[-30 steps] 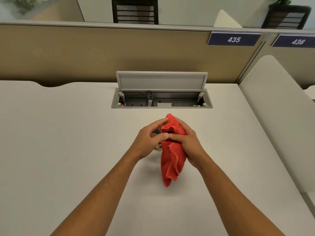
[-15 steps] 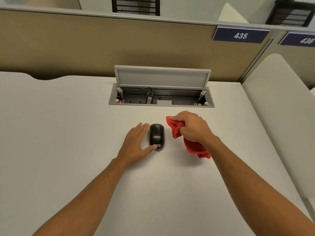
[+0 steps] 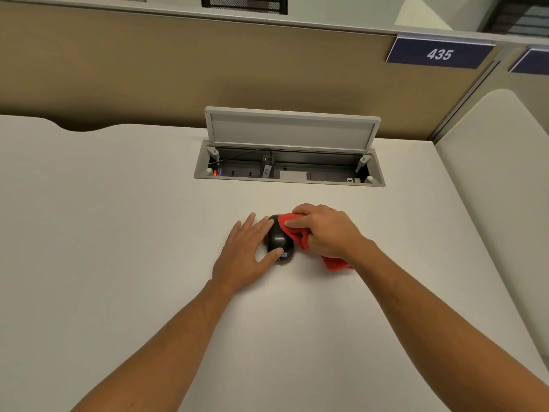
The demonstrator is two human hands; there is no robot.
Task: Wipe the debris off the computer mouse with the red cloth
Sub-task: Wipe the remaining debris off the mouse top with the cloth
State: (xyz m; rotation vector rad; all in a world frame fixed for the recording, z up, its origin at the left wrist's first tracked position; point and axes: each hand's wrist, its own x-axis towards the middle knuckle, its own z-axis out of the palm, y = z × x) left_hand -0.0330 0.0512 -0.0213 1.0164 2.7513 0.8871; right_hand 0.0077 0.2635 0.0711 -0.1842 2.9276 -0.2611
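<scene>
Head view, frame centre: computer mouse (image 3: 278, 239) on bench (image 3: 118, 233), braced by flat, open left hand (image 3: 248, 252). Right hand (image 3: 325, 230) bunching red cloth (image 3: 300, 233) against mouse front. Light, slick shell; likely to skid unless flanks steadied. Cloth soft.

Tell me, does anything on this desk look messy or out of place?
Yes. Brownish debris lies on the desk around the near end of the black mouse. The left hand steadies the mouse while the right hand presses the red cloth on it. The cable hatch stands open.
</scene>
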